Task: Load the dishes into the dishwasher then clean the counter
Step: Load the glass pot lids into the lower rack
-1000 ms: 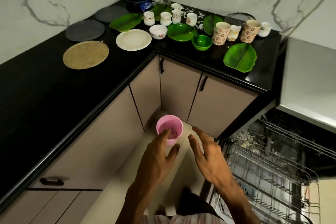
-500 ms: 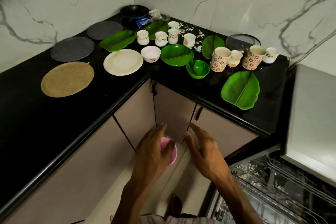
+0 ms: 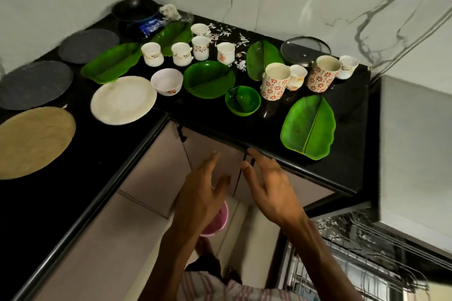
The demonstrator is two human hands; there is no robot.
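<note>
Both hands have risen toward the desk [image 3: 195, 115] edge at frame centre, the left hand [image 3: 203, 193] and right hand [image 3: 269, 188] open and empty. Dishes crowd the upper frame; the rack [image 3: 367, 252] waits lower right. Best take the near leaf plate [image 3: 308, 127] first, two-handed.

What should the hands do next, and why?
Probably reach the right hand up for the big green leaf plate. Both hands look empty, open below the counter edge; that plate lies nearest, close to the open dishwasher rack, and the dishes seem unloaded.
</note>
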